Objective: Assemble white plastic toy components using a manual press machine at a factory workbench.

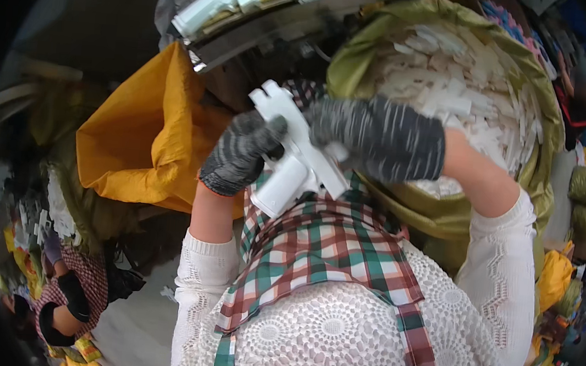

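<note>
A white plastic toy pistol [303,142] is held up in front of my checked apron, its grip slanting down toward me. My left hand [243,152], in a dark grey knitted glove, closes around it near the trigger guard, with the thumb along its side. From the other side my right hand [380,138], gloved alike, is closed at the long upper part. Those right fingertips are partly hidden and smeared by motion. A small pale part shows just below the right fingers, too blurred to name.
A large olive sack [435,227] full of flat white plastic pieces [454,92] stands at the right. An orange sack [130,134] gapes at the left. Beyond is a metal-edged bench [272,24] bearing another white toy pistol [218,6]. Another person [74,289] works at lower left.
</note>
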The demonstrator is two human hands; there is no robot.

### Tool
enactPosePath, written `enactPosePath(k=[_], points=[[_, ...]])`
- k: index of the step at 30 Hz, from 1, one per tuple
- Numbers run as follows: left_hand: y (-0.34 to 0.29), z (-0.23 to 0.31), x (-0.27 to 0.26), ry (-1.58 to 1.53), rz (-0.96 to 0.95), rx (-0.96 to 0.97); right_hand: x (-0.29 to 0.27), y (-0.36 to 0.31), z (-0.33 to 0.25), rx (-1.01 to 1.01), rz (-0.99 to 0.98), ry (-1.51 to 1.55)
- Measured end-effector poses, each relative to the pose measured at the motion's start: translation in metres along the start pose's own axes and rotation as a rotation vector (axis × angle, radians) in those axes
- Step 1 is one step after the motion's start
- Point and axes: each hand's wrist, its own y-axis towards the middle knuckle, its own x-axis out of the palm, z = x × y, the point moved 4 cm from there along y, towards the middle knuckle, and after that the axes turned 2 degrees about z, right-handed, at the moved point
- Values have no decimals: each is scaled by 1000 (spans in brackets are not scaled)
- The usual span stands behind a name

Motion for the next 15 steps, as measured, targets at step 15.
enactPosePath(k=[15], points=[[69,109,-109,1184,579,340,-56,10,44,407,213,83]])
